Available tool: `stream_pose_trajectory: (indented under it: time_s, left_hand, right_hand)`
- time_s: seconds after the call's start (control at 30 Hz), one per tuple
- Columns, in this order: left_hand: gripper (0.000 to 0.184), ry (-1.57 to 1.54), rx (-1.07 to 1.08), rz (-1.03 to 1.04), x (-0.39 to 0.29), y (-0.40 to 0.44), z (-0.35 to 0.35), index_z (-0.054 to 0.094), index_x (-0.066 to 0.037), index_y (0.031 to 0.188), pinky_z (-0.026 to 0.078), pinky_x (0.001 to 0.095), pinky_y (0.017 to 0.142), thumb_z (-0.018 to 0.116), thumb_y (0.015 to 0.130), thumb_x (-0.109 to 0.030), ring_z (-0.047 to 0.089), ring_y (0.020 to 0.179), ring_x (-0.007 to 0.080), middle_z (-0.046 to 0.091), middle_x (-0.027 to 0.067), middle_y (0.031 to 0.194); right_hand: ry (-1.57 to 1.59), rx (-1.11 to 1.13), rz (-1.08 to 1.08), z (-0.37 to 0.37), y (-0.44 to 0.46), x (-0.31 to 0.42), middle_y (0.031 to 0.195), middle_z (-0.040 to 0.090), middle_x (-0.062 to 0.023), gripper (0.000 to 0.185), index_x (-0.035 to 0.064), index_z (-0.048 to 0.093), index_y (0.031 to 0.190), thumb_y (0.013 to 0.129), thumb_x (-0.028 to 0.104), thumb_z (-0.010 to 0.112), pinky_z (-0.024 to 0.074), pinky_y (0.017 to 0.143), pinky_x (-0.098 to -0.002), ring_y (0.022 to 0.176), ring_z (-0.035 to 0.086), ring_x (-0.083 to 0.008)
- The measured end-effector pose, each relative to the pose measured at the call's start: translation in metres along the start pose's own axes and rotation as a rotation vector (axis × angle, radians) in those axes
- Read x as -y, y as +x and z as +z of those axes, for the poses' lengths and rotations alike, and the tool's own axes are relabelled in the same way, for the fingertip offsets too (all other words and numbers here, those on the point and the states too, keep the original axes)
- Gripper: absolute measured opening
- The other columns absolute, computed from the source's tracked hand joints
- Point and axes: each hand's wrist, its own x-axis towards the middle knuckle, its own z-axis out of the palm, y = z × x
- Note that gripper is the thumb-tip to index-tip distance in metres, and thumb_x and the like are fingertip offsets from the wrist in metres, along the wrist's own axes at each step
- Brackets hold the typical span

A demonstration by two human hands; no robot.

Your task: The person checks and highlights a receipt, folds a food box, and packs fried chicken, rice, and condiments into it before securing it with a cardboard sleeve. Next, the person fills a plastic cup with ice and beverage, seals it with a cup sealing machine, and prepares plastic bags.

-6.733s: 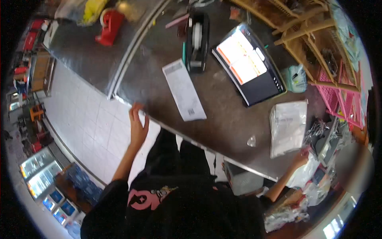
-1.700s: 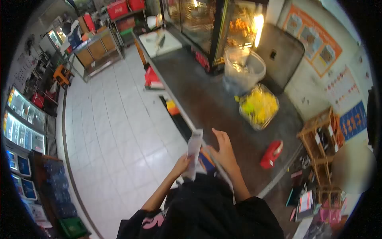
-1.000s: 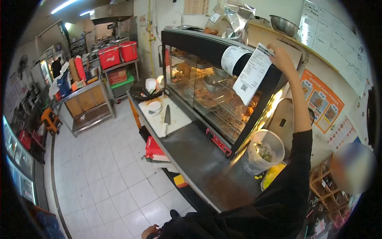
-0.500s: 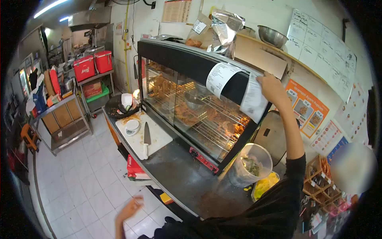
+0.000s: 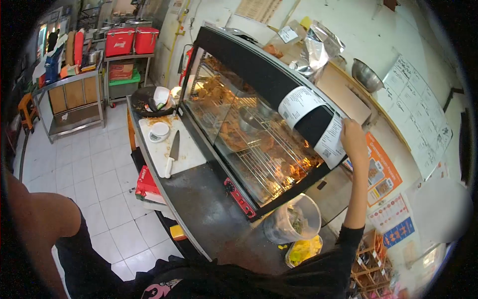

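Note:
My right hand (image 5: pixel 354 142) is closed at the top right corner of the black food warmer (image 5: pixel 249 65), with its fingers on the edge of a printed receipt (image 5: pixel 330 142). That receipt hangs down over the warmer's sloping front. A second, curled receipt (image 5: pixel 300 105) lies on the same black panel, to the left. Behind the warmer's glass, pieces of fried food (image 5: pixel 269 144) rest on wire racks under orange light. My left arm (image 5: pixel 40 214) is raised at the left edge of the view, and its hand is out of the picture.
A knife (image 5: pixel 173 153) and a small white scale (image 5: pixel 159 132) lie on a white cutting board (image 5: pixel 191 158). Beyond is a black wok (image 5: pixel 142 99). A clear tub (image 5: pixel 306 219) and a tray of yellow food (image 5: pixel 304 250) stand right of the warmer. Red boxes (image 5: pixel 119 42) sit further back.
My left hand has gone up and out of view on the left. The receipt at my right hand lies closer to the warmer's front panel. The view has tilted and shifted.

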Motion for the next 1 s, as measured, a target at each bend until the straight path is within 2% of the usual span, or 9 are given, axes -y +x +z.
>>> stream_pose_trajectory:
  time_s: [0.4, 0.43, 0.47, 0.53, 0.67, 0.77, 0.87, 0.93, 1.0]
  left_hand:
    - [0.056, 0.040, 0.099, 0.015, 0.006, 0.007, -0.026, 0.033, -0.002, 0.122, 0.045, 0.0358, 0.073, 0.062, 0.079, -0.022, 0.050, 0.090, 0.0240, 0.048, 0.0111, 0.104]
    - [0.057, 0.044, 0.099, 0.021, 0.004, 0.007, -0.028, 0.032, -0.002, 0.123, 0.045, 0.0355, 0.072, 0.062, 0.079, -0.023, 0.049, 0.090, 0.0237, 0.048, 0.0108, 0.104]
    - [0.057, 0.032, 0.094, 0.030, 0.005, 0.006, -0.026, 0.032, -0.002, 0.123, 0.045, 0.0353, 0.071, 0.062, 0.079, -0.023, 0.049, 0.089, 0.0234, 0.048, 0.0105, 0.104]
    - [0.058, 0.018, 0.094, 0.035, 0.007, 0.006, -0.027, 0.031, -0.003, 0.124, 0.045, 0.0348, 0.070, 0.062, 0.079, -0.023, 0.049, 0.089, 0.0228, 0.048, 0.0099, 0.104]
    - [0.060, -0.036, 0.103, 0.052, 0.014, 0.011, -0.025, 0.028, -0.004, 0.125, 0.046, 0.0338, 0.067, 0.062, 0.080, -0.024, 0.049, 0.087, 0.0216, 0.047, 0.0088, 0.103]
    - [0.061, -0.064, 0.101, 0.061, 0.020, 0.016, -0.027, 0.027, -0.004, 0.126, 0.047, 0.0330, 0.066, 0.061, 0.081, -0.025, 0.049, 0.085, 0.0207, 0.047, 0.0080, 0.103]
    - [0.062, -0.103, 0.066, -0.003, 0.034, 0.011, -0.028, 0.025, -0.005, 0.127, 0.047, 0.0323, 0.064, 0.061, 0.081, -0.025, 0.049, 0.084, 0.0198, 0.046, 0.0071, 0.102]
    - [0.055, -0.132, -0.045, -0.184, 0.045, -0.015, -0.012, 0.033, -0.004, 0.121, 0.045, 0.0308, 0.065, 0.061, 0.081, -0.028, 0.048, 0.081, 0.0197, 0.045, 0.0089, 0.098]
    - [0.051, -0.170, -0.154, -0.329, 0.055, -0.046, 0.019, 0.039, -0.001, 0.115, 0.042, 0.0271, 0.064, 0.063, 0.079, -0.027, 0.046, 0.077, 0.0194, 0.043, 0.0121, 0.094]
  right_hand:
    - [-0.080, -0.067, 0.049, 0.017, 0.005, -0.002, 0.093, 0.055, -0.0255, 0.026, -0.0031, 0.060, 0.078, 0.088, 0.015, 0.045, 0.0454, 0.074, -0.0488, 0.085, 0.057, -0.0415]
    - [-0.140, 0.132, 0.008, 0.005, 0.008, 0.003, 0.096, 0.056, -0.0269, 0.027, -0.0029, 0.059, 0.085, 0.090, 0.018, 0.042, 0.0452, 0.073, -0.0495, 0.083, 0.057, -0.0425]
    - [-0.150, 0.129, 0.021, 0.002, 0.013, 0.008, 0.096, 0.056, -0.0269, 0.027, -0.0029, 0.059, 0.085, 0.090, 0.018, 0.042, 0.0452, 0.073, -0.0495, 0.083, 0.057, -0.0425]
    - [0.032, 0.054, 0.142, -0.001, 0.008, 0.011, 0.104, 0.054, -0.0278, 0.027, -0.0021, 0.053, 0.109, 0.088, 0.012, 0.042, 0.0435, 0.081, -0.0468, 0.097, 0.053, -0.0408]
    - [0.180, 0.215, 0.235, -0.019, -0.006, 0.000, 0.104, 0.055, -0.0272, 0.032, 0.0008, 0.044, 0.121, 0.092, 0.013, 0.039, 0.0421, 0.083, -0.0466, 0.098, 0.052, -0.0412]
    - [0.258, -0.206, 0.043, -0.018, -0.020, -0.007, 0.106, 0.053, -0.0259, 0.033, 0.0016, 0.044, 0.123, 0.092, 0.011, 0.041, 0.0413, 0.086, -0.0436, 0.097, 0.053, -0.0410]
    - [0.320, -0.368, 0.010, -0.059, -0.040, 0.049, 0.107, 0.053, -0.0232, 0.032, 0.0007, 0.046, 0.121, 0.091, 0.010, 0.044, 0.0417, 0.087, -0.0423, 0.099, 0.053, -0.0376]
    - [0.832, -0.248, -0.044, -0.070, -0.057, 0.098, 0.106, 0.054, -0.0201, 0.032, 0.0004, 0.050, 0.117, 0.086, 0.009, 0.051, 0.0422, 0.086, -0.0412, 0.101, 0.051, -0.0338]
    - [0.766, -0.037, -0.425, -0.060, -0.076, 0.140, 0.104, 0.055, -0.0182, 0.033, -0.0014, 0.054, 0.110, 0.078, 0.009, 0.057, 0.0444, 0.083, -0.0412, 0.096, 0.053, -0.0320]
